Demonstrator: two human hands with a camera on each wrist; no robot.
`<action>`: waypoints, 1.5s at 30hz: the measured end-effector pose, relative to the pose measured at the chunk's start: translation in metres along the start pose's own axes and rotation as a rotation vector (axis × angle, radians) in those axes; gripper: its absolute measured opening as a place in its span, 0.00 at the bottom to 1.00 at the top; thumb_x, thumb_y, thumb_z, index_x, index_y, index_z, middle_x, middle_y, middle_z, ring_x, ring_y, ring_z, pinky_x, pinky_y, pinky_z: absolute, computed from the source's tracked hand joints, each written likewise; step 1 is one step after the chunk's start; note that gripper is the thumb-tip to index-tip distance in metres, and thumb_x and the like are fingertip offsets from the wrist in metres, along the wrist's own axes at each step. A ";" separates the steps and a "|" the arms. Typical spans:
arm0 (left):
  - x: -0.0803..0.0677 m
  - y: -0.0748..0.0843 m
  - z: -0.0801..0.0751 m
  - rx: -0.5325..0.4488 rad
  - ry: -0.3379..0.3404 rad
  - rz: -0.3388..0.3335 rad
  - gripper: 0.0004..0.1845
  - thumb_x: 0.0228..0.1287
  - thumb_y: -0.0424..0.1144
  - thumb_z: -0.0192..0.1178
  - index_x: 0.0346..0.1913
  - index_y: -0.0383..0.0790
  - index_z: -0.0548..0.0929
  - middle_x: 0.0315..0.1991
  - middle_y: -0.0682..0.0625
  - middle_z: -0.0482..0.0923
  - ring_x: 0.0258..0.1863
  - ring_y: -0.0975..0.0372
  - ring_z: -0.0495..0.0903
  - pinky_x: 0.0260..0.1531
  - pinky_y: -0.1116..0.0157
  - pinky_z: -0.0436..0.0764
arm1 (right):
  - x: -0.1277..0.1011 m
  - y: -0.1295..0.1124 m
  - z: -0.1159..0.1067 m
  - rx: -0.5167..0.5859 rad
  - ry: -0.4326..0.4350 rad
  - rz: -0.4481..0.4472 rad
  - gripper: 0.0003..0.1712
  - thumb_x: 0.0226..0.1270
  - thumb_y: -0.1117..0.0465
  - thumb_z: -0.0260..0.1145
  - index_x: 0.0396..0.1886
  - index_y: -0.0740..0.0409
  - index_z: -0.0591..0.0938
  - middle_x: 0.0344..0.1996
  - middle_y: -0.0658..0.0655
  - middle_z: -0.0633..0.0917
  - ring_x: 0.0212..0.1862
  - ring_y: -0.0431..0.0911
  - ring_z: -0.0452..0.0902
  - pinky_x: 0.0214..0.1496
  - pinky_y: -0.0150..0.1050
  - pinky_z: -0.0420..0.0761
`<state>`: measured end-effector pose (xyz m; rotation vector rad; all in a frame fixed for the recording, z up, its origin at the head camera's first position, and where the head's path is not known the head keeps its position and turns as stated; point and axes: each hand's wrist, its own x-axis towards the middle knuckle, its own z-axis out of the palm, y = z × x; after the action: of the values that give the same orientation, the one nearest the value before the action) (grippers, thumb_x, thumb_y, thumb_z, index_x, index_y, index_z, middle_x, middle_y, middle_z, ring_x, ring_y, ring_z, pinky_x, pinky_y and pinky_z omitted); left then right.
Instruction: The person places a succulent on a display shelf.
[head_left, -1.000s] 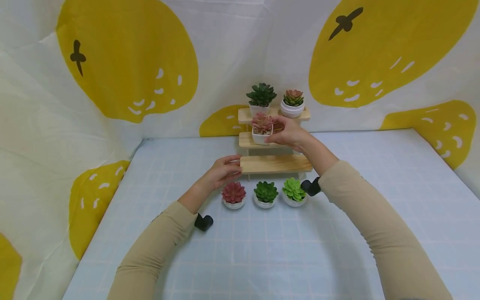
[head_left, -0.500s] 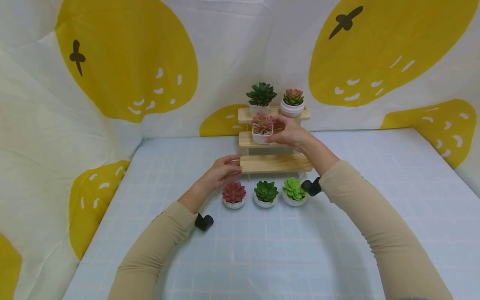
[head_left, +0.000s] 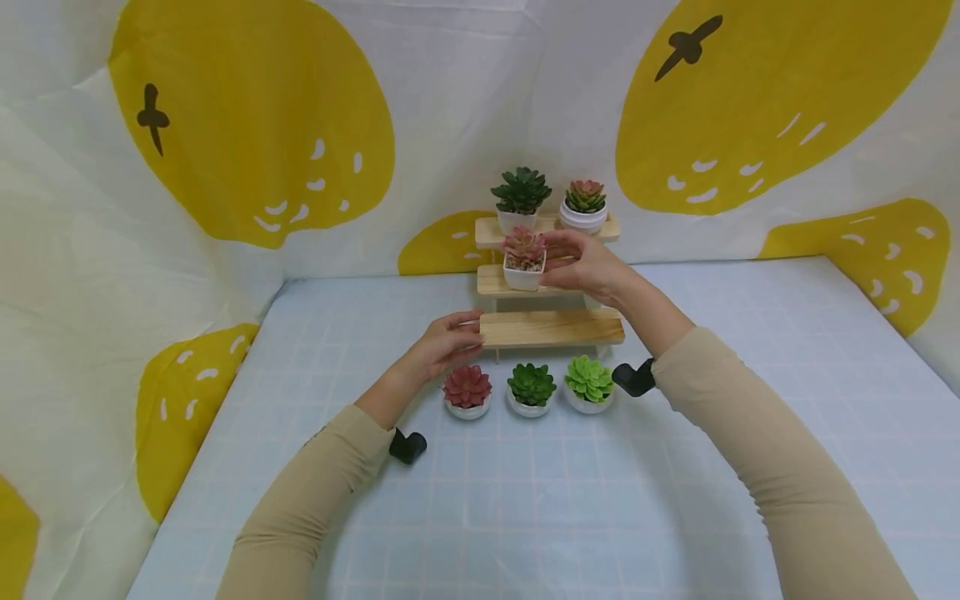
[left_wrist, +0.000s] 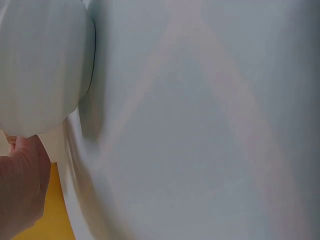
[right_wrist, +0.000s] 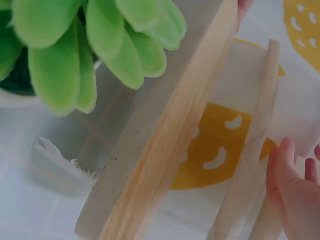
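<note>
my left hand [head_left: 447,343] pinches the lower shelf [head_left: 551,329] at nine o'clock, probably to steady it; my right hand [head_left: 587,265], fingers loose, is at three o'clock of the pink succulent [head_left: 523,258], seemingly seated upright on the middle shelf [head_left: 491,282].

Looks like a makeshift staged area — yellow-print cloth backdrop [head_left: 465,100] w/ lt. blue gridded tablecloth [head_left: 510,508].

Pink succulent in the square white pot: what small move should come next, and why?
I'd probably draw the right hand gently off to the right: the pink succulent looks upright and seated on the middle pale wooden shelf, the fingers lie beside it, and the left hand holds the end of the bottom wooden shelf.
</note>
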<state>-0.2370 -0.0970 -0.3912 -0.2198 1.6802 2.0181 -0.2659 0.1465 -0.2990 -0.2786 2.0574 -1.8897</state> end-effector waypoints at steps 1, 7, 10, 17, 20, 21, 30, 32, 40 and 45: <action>0.000 0.000 0.000 0.001 -0.002 0.001 0.29 0.62 0.22 0.54 0.66 0.37 0.66 0.61 0.39 0.67 0.45 0.58 0.75 0.52 0.61 0.76 | -0.002 -0.001 -0.001 -0.001 -0.004 0.001 0.39 0.56 0.79 0.61 0.67 0.65 0.60 0.58 0.67 0.66 0.56 0.52 0.66 0.43 0.31 0.80; 0.000 0.000 0.000 0.000 -0.003 0.005 0.29 0.62 0.22 0.54 0.66 0.37 0.66 0.61 0.39 0.66 0.44 0.59 0.75 0.50 0.62 0.77 | -0.011 -0.004 -0.006 -0.018 -0.013 -0.001 0.38 0.58 0.77 0.61 0.68 0.62 0.60 0.59 0.65 0.66 0.58 0.54 0.66 0.47 0.34 0.79; 0.000 -0.001 0.001 -0.001 -0.004 0.005 0.29 0.62 0.22 0.53 0.66 0.37 0.66 0.61 0.39 0.66 0.44 0.59 0.75 0.51 0.61 0.76 | -0.015 -0.004 -0.009 -0.013 -0.016 -0.011 0.37 0.59 0.78 0.60 0.68 0.62 0.60 0.59 0.64 0.66 0.57 0.55 0.67 0.48 0.34 0.79; -0.001 -0.001 0.001 -0.001 0.004 -0.010 0.29 0.62 0.22 0.54 0.67 0.38 0.65 0.62 0.39 0.66 0.48 0.57 0.74 0.54 0.60 0.74 | -0.027 -0.002 -0.014 -0.016 -0.006 -0.028 0.34 0.59 0.77 0.60 0.66 0.64 0.62 0.58 0.67 0.65 0.53 0.55 0.67 0.46 0.33 0.80; 0.000 -0.001 0.000 -0.002 0.008 -0.013 0.29 0.62 0.22 0.54 0.67 0.38 0.65 0.62 0.40 0.66 0.48 0.57 0.74 0.53 0.60 0.74 | -0.033 -0.001 -0.016 -0.030 0.004 -0.025 0.35 0.59 0.77 0.60 0.66 0.65 0.62 0.58 0.68 0.66 0.53 0.55 0.67 0.45 0.31 0.80; 0.000 -0.001 0.000 -0.002 0.008 -0.012 0.29 0.62 0.22 0.54 0.67 0.38 0.66 0.62 0.40 0.66 0.47 0.57 0.74 0.53 0.61 0.75 | -0.035 -0.001 -0.016 -0.034 0.006 -0.024 0.35 0.59 0.77 0.60 0.66 0.65 0.62 0.57 0.68 0.66 0.54 0.55 0.67 0.45 0.31 0.79; 0.002 -0.002 -0.001 -0.004 0.003 0.006 0.29 0.62 0.22 0.53 0.66 0.36 0.66 0.62 0.39 0.66 0.45 0.58 0.75 0.48 0.63 0.78 | -0.051 0.003 -0.023 -0.049 0.021 -0.025 0.32 0.60 0.74 0.62 0.65 0.61 0.65 0.57 0.68 0.67 0.55 0.57 0.68 0.47 0.32 0.79; 0.003 -0.002 -0.001 -0.007 0.005 0.005 0.29 0.62 0.22 0.53 0.66 0.37 0.66 0.62 0.39 0.66 0.45 0.58 0.75 0.47 0.64 0.79 | -0.054 0.004 -0.025 -0.051 0.017 -0.026 0.32 0.60 0.73 0.61 0.65 0.62 0.64 0.56 0.68 0.68 0.54 0.55 0.70 0.48 0.33 0.79; 0.004 -0.003 -0.002 -0.015 0.001 0.002 0.29 0.62 0.22 0.54 0.66 0.37 0.66 0.62 0.39 0.67 0.45 0.59 0.75 0.49 0.63 0.78 | -0.069 0.012 -0.035 -0.083 -0.035 -0.006 0.34 0.61 0.71 0.63 0.66 0.67 0.60 0.52 0.63 0.70 0.48 0.44 0.74 0.49 0.31 0.78; 0.005 -0.004 -0.003 -0.011 -0.006 0.013 0.29 0.62 0.22 0.53 0.67 0.36 0.65 0.62 0.39 0.66 0.44 0.59 0.75 0.48 0.64 0.78 | -0.079 0.024 -0.038 -0.115 -0.046 0.002 0.34 0.60 0.71 0.64 0.65 0.67 0.62 0.49 0.56 0.73 0.52 0.49 0.72 0.49 0.31 0.78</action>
<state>-0.2405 -0.0978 -0.3973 -0.2073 1.6708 2.0362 -0.2051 0.2128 -0.3112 -0.3445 2.1382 -1.7498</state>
